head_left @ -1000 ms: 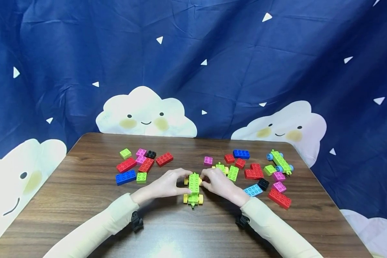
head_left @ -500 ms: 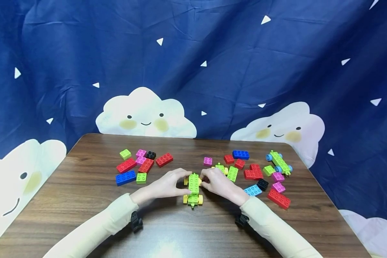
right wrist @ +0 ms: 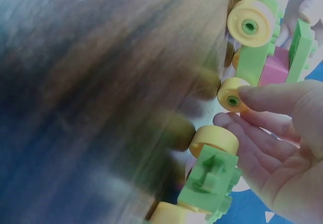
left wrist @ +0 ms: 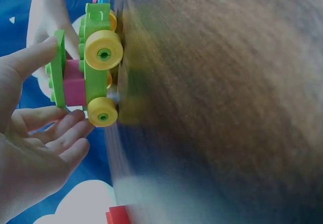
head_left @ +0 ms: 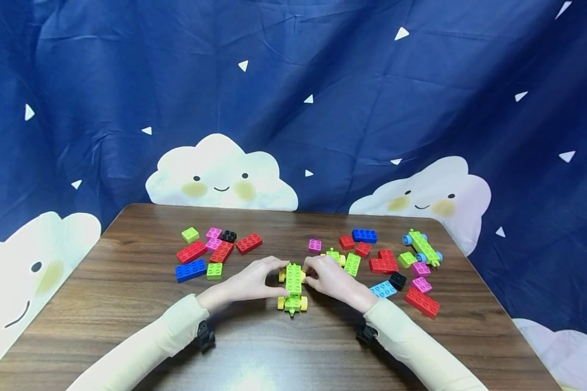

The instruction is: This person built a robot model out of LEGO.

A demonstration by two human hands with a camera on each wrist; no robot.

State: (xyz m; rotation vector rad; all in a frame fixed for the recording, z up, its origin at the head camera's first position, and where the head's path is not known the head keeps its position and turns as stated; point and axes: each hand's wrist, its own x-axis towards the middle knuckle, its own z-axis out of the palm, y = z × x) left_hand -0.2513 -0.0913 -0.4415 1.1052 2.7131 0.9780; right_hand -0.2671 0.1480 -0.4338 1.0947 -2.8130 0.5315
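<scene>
A toy car [head_left: 292, 305] with a light green base and yellow wheels stands on the table before me. It carries a pink brick [left wrist: 75, 81], topped by a long light green brick [head_left: 293, 278]. My left hand [head_left: 254, 280] spans the green brick lengthwise, thumb at its near end and index finger at its far end. On the other side, my right hand [head_left: 333, 278] holds the car at its far right yellow wheel [right wrist: 232, 95], the thumb on the wheel. Beside the right fingers lies a second green car base [right wrist: 212, 171] with yellow wheels, partly hidden in the head view.
Red, pink, black, green and blue bricks lie in a group on the left, including a blue brick [head_left: 191, 270]. More bricks are scattered at right, among them a light blue brick [head_left: 383, 289]. A green car base with blue wheels [head_left: 423, 247] stands far right.
</scene>
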